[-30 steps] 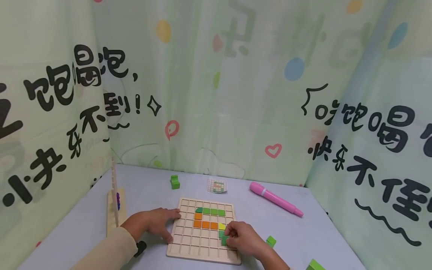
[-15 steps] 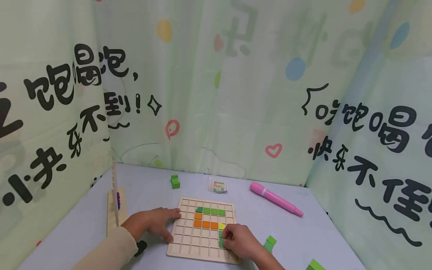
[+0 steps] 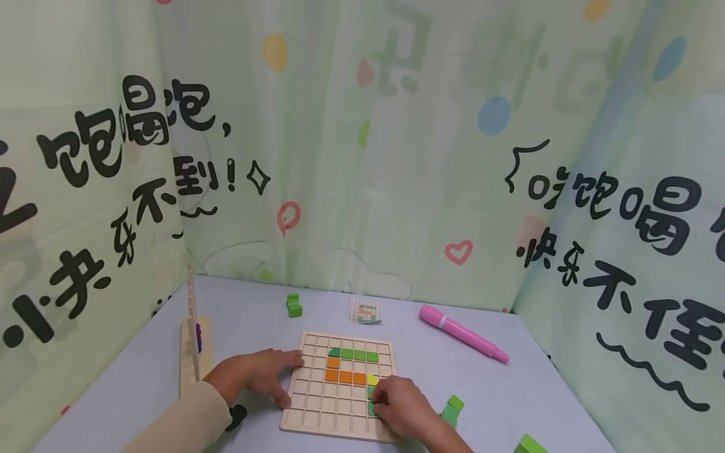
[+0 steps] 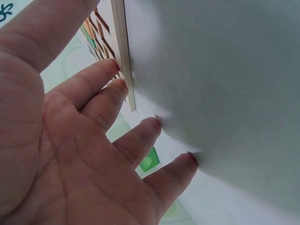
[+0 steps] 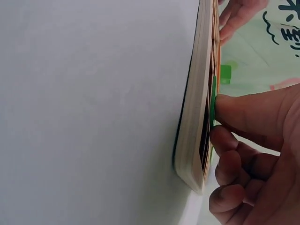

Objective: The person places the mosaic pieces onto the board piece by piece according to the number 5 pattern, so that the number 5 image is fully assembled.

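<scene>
A wooden grid board point(image 3: 323, 406) lies on the table, with green, orange and yellow square blocks set in some of its cells. My left hand point(image 3: 266, 375) rests at the board's left edge, its fingers spread; the left wrist view has fingertips point(image 4: 112, 65) against the board's side and others on the table. Over the board's lower right, my right hand point(image 3: 404, 406) has thumb and curled forefinger on a dark green block point(image 3: 371, 409). This block point(image 5: 213, 103) sits low in the grid in the right wrist view. Part of it is hidden by the fingers.
Behind the board lie a pattern card point(image 3: 365, 311) and a green block piece point(image 3: 293, 305). A pink marker point(image 3: 464, 333) is at the back right. Green blocks point(image 3: 452, 412) lie right of the board, another point(image 3: 529, 444) nearer. An upright wooden panel point(image 3: 194, 333) stands left.
The right hand has lowered the dark green block into a cell below another green one and shifted slightly down. The left hand has stayed at the board's edge.
</scene>
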`<state>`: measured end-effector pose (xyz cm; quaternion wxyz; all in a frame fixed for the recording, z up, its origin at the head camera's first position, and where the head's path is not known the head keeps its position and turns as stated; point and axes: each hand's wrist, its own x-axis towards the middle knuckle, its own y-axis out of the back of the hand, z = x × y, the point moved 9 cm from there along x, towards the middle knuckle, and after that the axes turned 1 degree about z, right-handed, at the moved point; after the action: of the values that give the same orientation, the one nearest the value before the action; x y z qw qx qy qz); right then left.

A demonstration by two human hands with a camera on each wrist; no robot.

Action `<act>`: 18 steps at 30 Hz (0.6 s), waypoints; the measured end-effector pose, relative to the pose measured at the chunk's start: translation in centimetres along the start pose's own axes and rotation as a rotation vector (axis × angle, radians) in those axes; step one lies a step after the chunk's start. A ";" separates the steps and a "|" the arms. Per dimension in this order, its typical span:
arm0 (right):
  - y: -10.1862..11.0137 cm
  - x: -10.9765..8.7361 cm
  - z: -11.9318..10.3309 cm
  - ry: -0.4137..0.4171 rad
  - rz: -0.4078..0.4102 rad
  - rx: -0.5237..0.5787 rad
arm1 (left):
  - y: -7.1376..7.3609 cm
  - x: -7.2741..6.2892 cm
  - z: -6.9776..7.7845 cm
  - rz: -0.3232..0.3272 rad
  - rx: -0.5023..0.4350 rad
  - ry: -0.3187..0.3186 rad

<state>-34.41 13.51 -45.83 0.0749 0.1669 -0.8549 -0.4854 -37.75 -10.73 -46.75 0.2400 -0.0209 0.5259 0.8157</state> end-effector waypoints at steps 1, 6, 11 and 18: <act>0.1 -0.1 0.1 -0.001 -0.016 0.010 | -0.1 0.1 0.0 0.000 0.002 -0.001; 1.9 -0.9 0.9 0.049 -0.056 0.031 | -0.3 0.3 -0.1 -0.008 0.011 -0.015; 4.2 -1.9 3.3 -0.004 0.017 0.007 | -0.1 0.3 0.0 -0.014 0.019 -0.011; 5.1 -3.6 6.6 -0.123 0.031 -0.014 | -0.2 0.3 0.0 -0.024 0.030 -0.010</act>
<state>-34.07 22.47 -44.75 0.0307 0.1230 -0.8569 -0.4997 -37.92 -10.57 -47.02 0.2525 -0.0196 0.5365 0.8050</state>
